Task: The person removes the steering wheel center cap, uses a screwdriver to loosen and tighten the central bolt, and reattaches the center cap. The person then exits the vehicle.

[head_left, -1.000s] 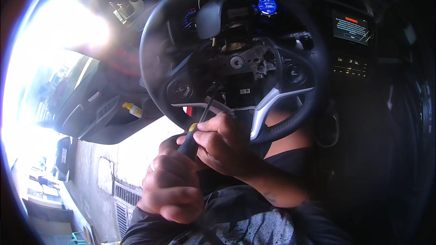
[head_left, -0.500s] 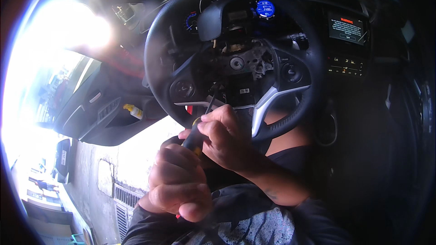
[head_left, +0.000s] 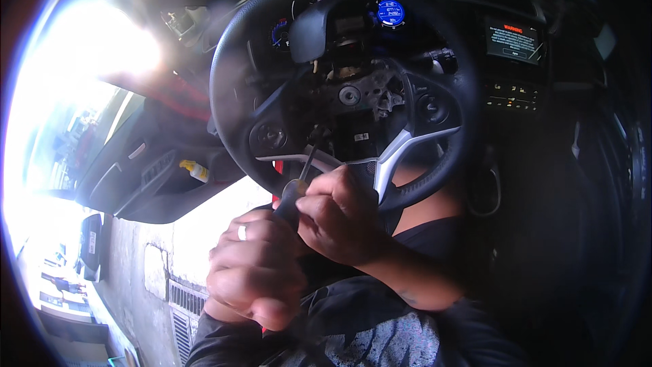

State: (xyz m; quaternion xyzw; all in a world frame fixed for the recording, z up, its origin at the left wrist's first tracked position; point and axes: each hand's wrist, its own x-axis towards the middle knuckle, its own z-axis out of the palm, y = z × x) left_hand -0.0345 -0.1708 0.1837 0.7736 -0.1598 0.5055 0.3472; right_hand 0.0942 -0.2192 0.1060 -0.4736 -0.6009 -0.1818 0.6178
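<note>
My left hand point(head_left: 255, 268), with a ring on one finger, is closed around the rear of a screwdriver point(head_left: 291, 196). My right hand point(head_left: 339, 214) grips the dark handle nearer the shaft, its fingers curled together. The metal shaft slants up toward the lower left of the steering wheel's hub, and its tip lies against or in the dark area beside the left spoke; exact contact cannot be made out. The steering wheel point(head_left: 468, 95) has its centre exposed, showing a metal plate point(head_left: 387, 98) and a round central bolt point(head_left: 350, 96).
A lit instrument display point(head_left: 390, 12) sits behind the wheel, and a screen point(head_left: 513, 42) is to the right. On the left, the open car door point(head_left: 129, 190) holds a yellow-and-white bottle point(head_left: 195, 170). Outside lies pavement with a drain grate point(head_left: 185, 297).
My left hand has turned and shifted slightly left, bringing its ring into view. My right hand keeps its grip on the screwdriver. The whole view has shifted a little.
</note>
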